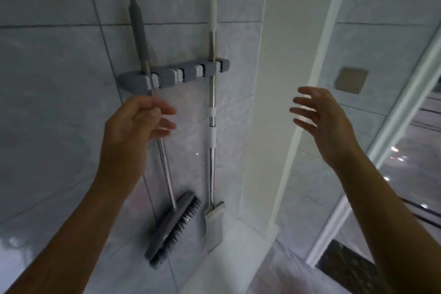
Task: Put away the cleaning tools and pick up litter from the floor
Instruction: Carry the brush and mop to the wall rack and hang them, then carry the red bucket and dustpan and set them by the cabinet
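Note:
A grey wall rack [188, 71] with white clips is fixed to the tiled wall. A grey scrub brush [173, 227] on a metal pole with a grey grip sits in the rack's left clip. My left hand [136, 124] is wrapped around that pole just below the rack. A second tool with a white-and-metal pole and a flat white head [214, 224] hangs from a right-hand clip. My right hand [319, 122] is raised to the right of it, fingers spread, holding nothing.
A white door frame [267, 102] runs top to bottom right of the rack. Beyond it are a grey tiled wall, a glass panel with a white frame [405, 107] and a dark floor drain grate [346, 262]. No litter shows.

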